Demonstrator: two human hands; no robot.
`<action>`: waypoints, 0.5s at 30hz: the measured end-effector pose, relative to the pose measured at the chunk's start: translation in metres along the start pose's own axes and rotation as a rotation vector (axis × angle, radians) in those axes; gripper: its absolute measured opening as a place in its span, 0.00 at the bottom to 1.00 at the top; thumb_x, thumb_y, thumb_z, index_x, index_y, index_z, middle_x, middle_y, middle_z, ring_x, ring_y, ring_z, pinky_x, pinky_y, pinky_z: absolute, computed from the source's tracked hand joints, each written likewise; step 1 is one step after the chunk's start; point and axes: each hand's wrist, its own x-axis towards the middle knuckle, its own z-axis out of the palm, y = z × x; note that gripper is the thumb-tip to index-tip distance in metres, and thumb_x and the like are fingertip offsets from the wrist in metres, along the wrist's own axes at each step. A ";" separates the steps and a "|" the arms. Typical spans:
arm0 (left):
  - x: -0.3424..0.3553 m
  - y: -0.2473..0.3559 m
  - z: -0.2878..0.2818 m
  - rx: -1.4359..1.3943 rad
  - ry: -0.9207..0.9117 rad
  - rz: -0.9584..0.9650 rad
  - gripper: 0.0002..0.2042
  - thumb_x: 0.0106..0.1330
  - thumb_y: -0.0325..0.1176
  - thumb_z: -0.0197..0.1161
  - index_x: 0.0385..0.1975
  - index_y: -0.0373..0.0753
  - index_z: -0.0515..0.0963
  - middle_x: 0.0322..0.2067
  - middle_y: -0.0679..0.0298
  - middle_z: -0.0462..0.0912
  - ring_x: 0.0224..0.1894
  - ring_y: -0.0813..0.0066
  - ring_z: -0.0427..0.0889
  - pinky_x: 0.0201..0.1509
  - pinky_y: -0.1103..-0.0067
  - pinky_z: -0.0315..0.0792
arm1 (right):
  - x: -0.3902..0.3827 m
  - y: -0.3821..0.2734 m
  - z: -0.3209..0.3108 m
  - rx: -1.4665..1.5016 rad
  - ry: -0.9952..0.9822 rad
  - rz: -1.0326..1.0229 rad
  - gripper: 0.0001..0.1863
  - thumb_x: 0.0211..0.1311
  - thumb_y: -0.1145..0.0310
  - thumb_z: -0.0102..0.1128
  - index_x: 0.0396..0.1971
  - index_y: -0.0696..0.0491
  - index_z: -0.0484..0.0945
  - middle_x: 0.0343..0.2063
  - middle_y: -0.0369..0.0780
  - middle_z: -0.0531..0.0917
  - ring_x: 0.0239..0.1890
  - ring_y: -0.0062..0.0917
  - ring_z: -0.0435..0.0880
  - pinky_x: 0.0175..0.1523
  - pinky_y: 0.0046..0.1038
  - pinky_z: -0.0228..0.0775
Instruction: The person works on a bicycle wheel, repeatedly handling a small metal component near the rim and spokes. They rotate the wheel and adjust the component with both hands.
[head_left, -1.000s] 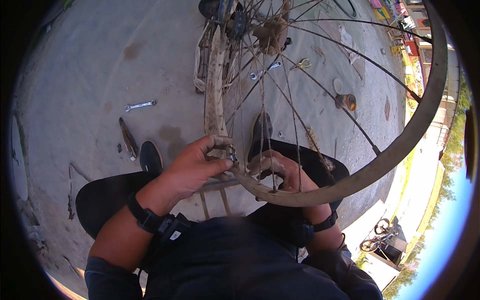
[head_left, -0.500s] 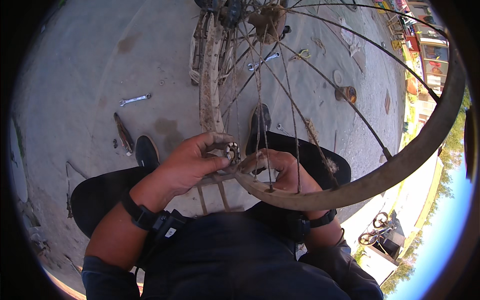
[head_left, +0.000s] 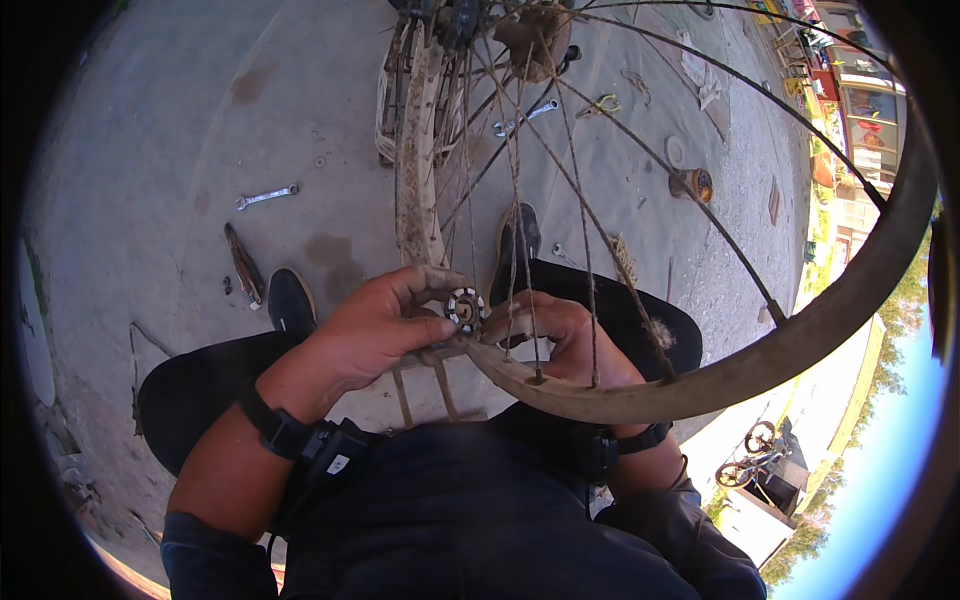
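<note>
A round spoke wrench [head_left: 466,311], dark with pale notches along its edge, is pinched between the thumb and fingers of my left hand [head_left: 385,325]. It sits at the inner side of a dusty bicycle wheel rim [head_left: 620,402], beside the spokes. My right hand [head_left: 550,330] is closed around the rim just right of the wrench, seen through the rusty spokes [head_left: 592,300]. Its fingertips curl close to the wrench, and the rim covers part of the hand. Whether the wrench is seated on a spoke nipple is too small to tell.
Beyond the wheel hub [head_left: 530,45] lie a combination wrench [head_left: 525,118] and yellow-handled pliers [head_left: 605,105]. On the left are another wrench [head_left: 267,197] and dark-handled pliers [head_left: 244,265]. A rusty tin [head_left: 691,184] stands at right. My knees flank the wheel.
The spoke wrench has turned in my left fingers, so its round face now shows more fully. The wheel has shifted very slightly; my right hand stays at the rim.
</note>
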 end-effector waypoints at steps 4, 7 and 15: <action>0.000 0.000 0.001 -0.050 -0.016 -0.017 0.21 0.71 0.22 0.63 0.64 0.36 0.73 0.49 0.63 0.85 0.46 0.77 0.85 0.43 0.81 0.79 | -0.001 0.002 0.002 0.025 0.029 0.041 0.12 0.76 0.71 0.51 0.49 0.64 0.76 0.47 0.40 0.79 0.51 0.24 0.81 0.57 0.31 0.81; 0.002 -0.003 0.000 -0.044 -0.008 -0.005 0.21 0.71 0.23 0.63 0.64 0.36 0.73 0.48 0.63 0.85 0.46 0.77 0.86 0.43 0.81 0.79 | 0.002 -0.005 0.003 0.075 0.051 0.089 0.11 0.75 0.71 0.52 0.46 0.64 0.77 0.46 0.39 0.79 0.50 0.23 0.81 0.56 0.30 0.80; 0.004 -0.005 0.002 0.020 0.000 0.006 0.21 0.71 0.23 0.64 0.63 0.34 0.72 0.42 0.63 0.86 0.41 0.78 0.86 0.38 0.82 0.77 | 0.002 -0.006 0.005 0.153 0.103 0.165 0.09 0.72 0.72 0.54 0.42 0.62 0.79 0.45 0.38 0.79 0.49 0.24 0.81 0.57 0.33 0.79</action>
